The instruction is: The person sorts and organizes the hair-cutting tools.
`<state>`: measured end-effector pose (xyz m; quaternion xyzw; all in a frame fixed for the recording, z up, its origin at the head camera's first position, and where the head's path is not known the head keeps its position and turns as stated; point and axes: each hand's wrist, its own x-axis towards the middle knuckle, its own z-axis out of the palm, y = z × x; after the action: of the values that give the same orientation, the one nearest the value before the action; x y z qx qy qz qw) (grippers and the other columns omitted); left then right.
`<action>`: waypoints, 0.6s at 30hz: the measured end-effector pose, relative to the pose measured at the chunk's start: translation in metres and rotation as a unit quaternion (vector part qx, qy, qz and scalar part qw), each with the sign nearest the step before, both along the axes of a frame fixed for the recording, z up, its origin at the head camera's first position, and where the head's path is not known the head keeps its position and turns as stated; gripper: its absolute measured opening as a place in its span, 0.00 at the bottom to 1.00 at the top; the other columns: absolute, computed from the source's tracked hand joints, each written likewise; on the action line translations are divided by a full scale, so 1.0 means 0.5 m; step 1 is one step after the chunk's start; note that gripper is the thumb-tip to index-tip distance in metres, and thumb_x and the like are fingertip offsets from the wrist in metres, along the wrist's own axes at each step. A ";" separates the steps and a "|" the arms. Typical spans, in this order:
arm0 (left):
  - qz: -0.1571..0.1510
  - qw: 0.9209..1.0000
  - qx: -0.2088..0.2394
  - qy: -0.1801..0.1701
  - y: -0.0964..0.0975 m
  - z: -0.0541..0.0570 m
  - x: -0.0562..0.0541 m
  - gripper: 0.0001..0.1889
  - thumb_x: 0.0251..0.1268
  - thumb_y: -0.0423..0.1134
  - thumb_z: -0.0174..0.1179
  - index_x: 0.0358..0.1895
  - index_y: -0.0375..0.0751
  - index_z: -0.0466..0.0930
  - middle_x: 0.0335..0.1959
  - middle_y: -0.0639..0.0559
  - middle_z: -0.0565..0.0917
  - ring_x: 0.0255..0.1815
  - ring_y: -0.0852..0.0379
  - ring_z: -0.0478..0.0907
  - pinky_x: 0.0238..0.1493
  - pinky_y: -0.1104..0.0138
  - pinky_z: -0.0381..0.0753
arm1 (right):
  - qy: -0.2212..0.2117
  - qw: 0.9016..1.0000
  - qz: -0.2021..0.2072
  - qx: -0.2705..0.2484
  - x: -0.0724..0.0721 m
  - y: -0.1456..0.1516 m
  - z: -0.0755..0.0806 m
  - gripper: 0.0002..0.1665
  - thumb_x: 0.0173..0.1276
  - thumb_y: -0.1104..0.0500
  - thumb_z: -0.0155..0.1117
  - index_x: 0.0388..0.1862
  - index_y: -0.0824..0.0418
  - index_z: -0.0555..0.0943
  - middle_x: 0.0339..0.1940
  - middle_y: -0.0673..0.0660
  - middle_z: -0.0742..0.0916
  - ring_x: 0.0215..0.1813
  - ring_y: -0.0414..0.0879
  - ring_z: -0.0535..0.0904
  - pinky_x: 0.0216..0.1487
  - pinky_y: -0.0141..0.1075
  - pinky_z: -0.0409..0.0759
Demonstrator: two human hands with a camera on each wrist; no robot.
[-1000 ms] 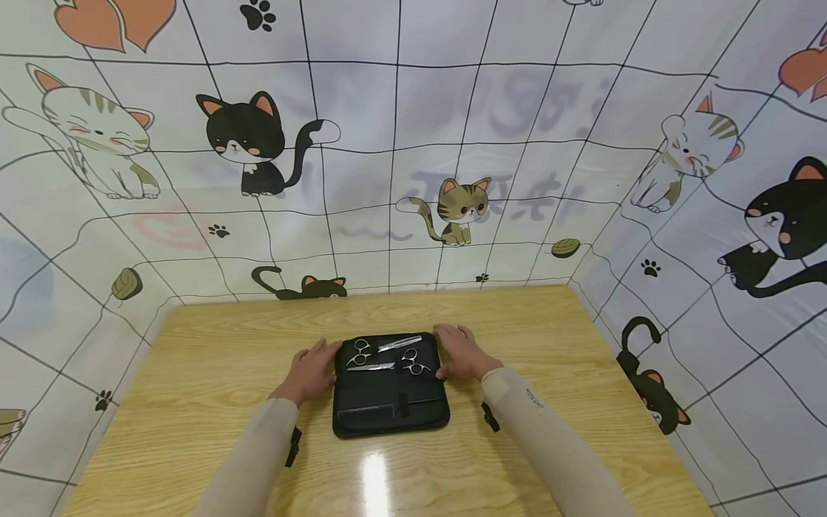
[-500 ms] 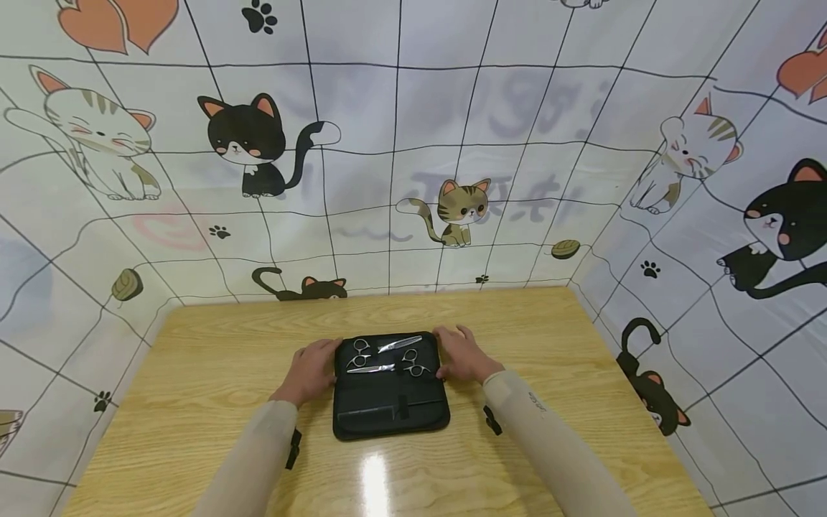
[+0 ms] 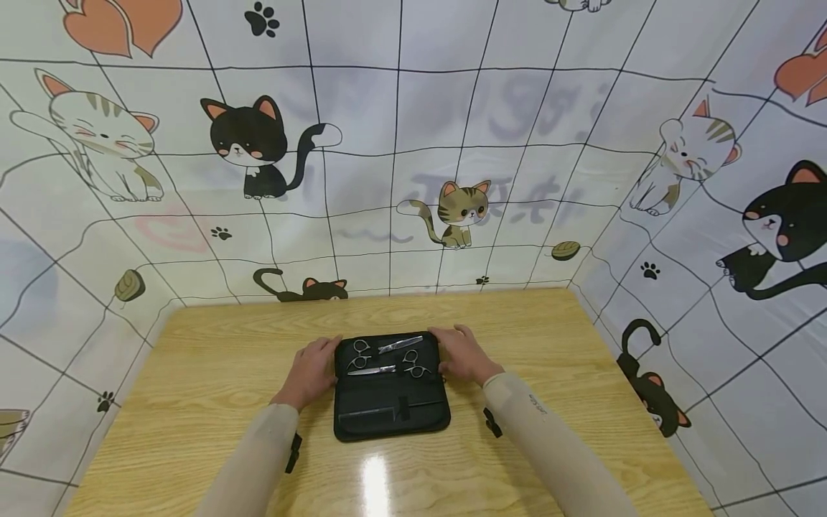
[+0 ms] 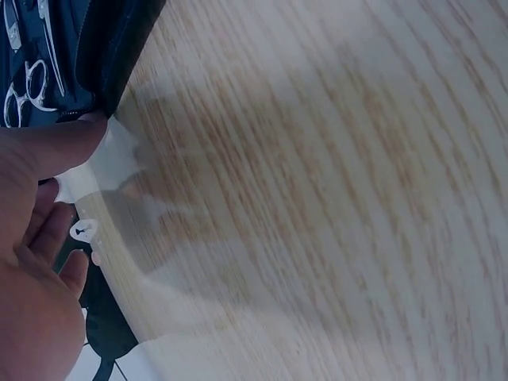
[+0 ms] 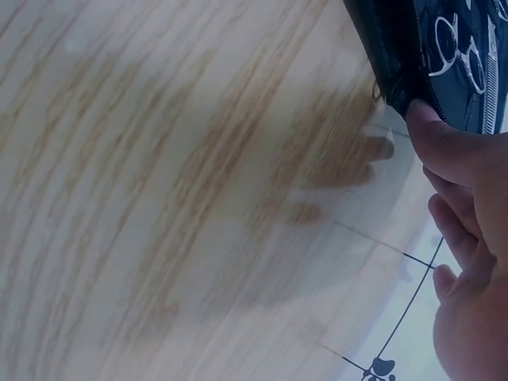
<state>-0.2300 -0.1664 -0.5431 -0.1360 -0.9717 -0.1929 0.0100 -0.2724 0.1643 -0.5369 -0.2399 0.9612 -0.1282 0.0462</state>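
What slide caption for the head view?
Left hand and right hand hold an open black case of scissors on a table.

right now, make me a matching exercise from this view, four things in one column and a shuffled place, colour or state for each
1. left hand
2. right hand
3. case
4. scissors

A. black, lying open
B. touching the right side of the case
C. silver, in the case's far half
D. touching the left side of the case

Pairs: 1-D, 2-B, 3-A, 4-C
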 end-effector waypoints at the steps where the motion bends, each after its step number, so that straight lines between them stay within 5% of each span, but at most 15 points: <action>1: 0.002 1.000 0.001 -0.005 0.000 -0.001 0.000 0.42 0.49 0.32 0.74 0.70 0.39 0.66 0.61 0.39 0.77 0.65 0.38 0.72 0.66 0.41 0.67 | 0.001 1.000 -0.002 -0.002 0.001 -0.001 0.001 0.48 0.55 0.58 0.77 0.73 0.58 0.66 0.65 0.55 0.81 0.67 0.49 0.76 0.78 0.51 0.53; 8: 0.007 1.000 0.003 -0.016 0.001 -0.003 0.001 0.41 0.51 0.31 0.72 0.70 0.40 0.64 0.61 0.38 0.79 0.65 0.39 0.74 0.66 0.40 0.67 | 0.030 0.999 -0.010 -0.010 0.009 -0.005 0.005 0.44 0.56 0.62 0.76 0.71 0.58 0.68 0.63 0.56 0.82 0.65 0.49 0.77 0.77 0.48 0.57; 18: 0.009 0.997 -0.034 0.076 -0.002 -0.019 0.017 0.44 0.50 0.35 0.74 0.73 0.42 0.62 0.63 0.42 0.78 0.65 0.44 0.74 0.66 0.45 0.69 | 0.100 0.995 -0.013 0.018 0.007 -0.004 -0.013 0.45 0.56 0.58 0.77 0.71 0.57 0.68 0.61 0.55 0.84 0.62 0.48 0.80 0.75 0.47 0.61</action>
<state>-0.2216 -0.1674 -0.5526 -0.1420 -0.9753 -0.1487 0.0805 -0.2689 0.1622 -0.5433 -0.2384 0.9661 -0.0869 -0.0477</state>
